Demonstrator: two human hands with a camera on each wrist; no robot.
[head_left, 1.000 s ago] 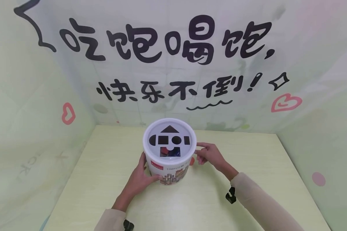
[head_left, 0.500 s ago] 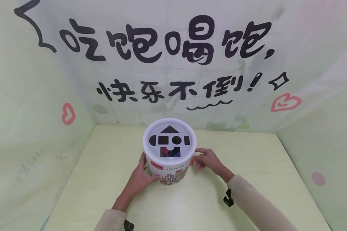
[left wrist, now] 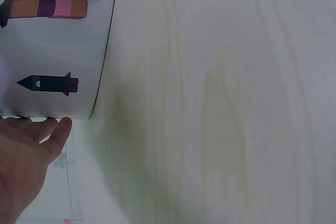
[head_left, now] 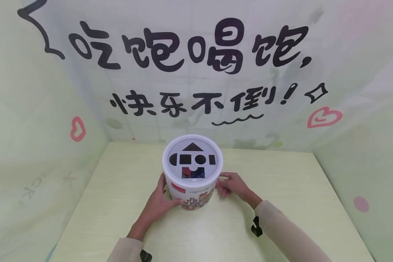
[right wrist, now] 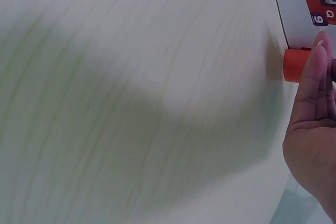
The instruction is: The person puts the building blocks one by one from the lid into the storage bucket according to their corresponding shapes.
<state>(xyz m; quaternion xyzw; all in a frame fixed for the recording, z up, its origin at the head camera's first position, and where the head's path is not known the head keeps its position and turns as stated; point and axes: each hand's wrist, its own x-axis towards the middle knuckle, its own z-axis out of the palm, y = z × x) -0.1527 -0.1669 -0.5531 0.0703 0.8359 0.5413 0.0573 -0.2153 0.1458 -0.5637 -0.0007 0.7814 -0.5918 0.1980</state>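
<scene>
A white bucket (head_left: 191, 194) of building blocks stands upright on the table, with block pictures on its side. Its white lid (head_left: 196, 135) has shaped holes, and red and blue pieces show through the lowest one. My left hand (head_left: 158, 203) holds the bucket's left side, thumb on the front; in the left wrist view its fingertips touch the wall. At the right side, my right hand (head_left: 234, 185) reaches to the wall with its index finger. Its thumb and fingers pinch a small orange-red cylinder (right wrist: 295, 65) against or beside the wall, partly hidden by the fingers.
The pale wood-grain table (head_left: 124, 182) spreads around the bucket. Fabric walls (head_left: 190, 82) with black lettering and pink hearts close off the back and both sides.
My right hand has moved slightly toward me and left along the bucket's side. The orange-red cylinder shows a different outline and is more covered. My left hand and the bucket stay put.
</scene>
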